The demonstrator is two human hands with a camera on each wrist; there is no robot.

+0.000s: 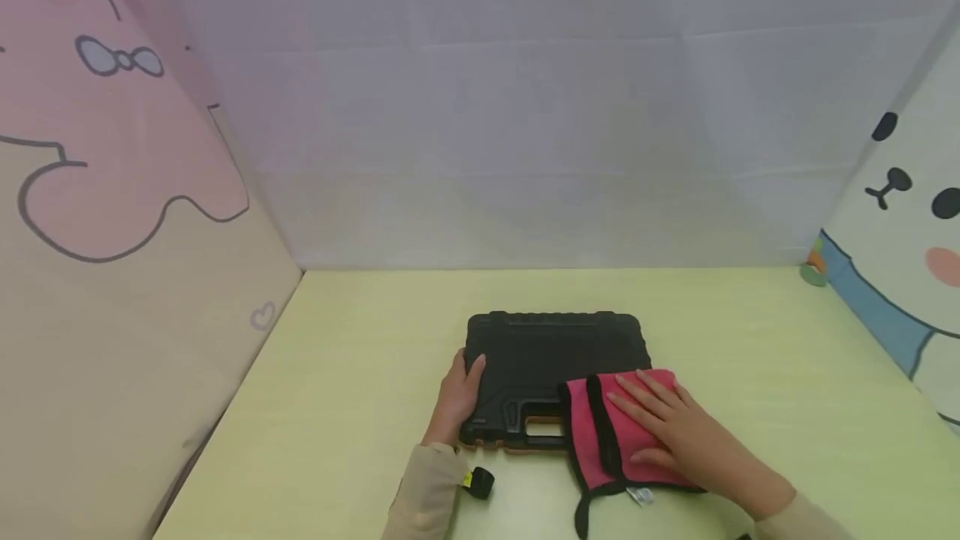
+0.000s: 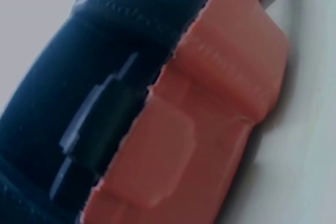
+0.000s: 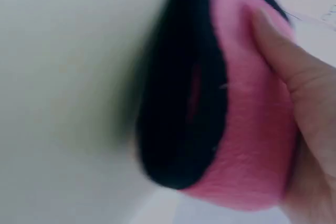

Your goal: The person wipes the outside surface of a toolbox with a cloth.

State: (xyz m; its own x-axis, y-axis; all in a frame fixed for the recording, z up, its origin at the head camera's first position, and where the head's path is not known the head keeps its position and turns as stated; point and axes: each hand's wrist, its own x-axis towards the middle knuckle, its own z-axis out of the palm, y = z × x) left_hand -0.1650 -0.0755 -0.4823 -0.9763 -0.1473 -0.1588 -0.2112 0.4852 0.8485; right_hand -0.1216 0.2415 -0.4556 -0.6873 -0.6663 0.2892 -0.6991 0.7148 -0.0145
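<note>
A black plastic tool case (image 1: 562, 352) with an orange base lies on the table, its handle toward me. My left hand (image 1: 459, 397) grips its left side, thumb over the lid. The left wrist view shows a latch (image 2: 105, 119) on the black lid beside the orange base (image 2: 168, 135); the left hand is out of that view. A folded pink fabric pouch (image 1: 581, 440) with black trim overlaps the case's front right corner. Flat across the pouch rests my right hand (image 1: 678, 432), fingers extended. In the right wrist view, the thumb (image 3: 289, 56) presses the pink fabric (image 3: 252, 145).
The pale yellow table (image 1: 360, 340) stretches out on both sides of the case. A white cloth wall (image 1: 525, 148) stands behind it, with printed cartoon panels left and right. A white label (image 1: 640, 496) and a black strap end (image 1: 582, 515) stick out from the pouch's front edge.
</note>
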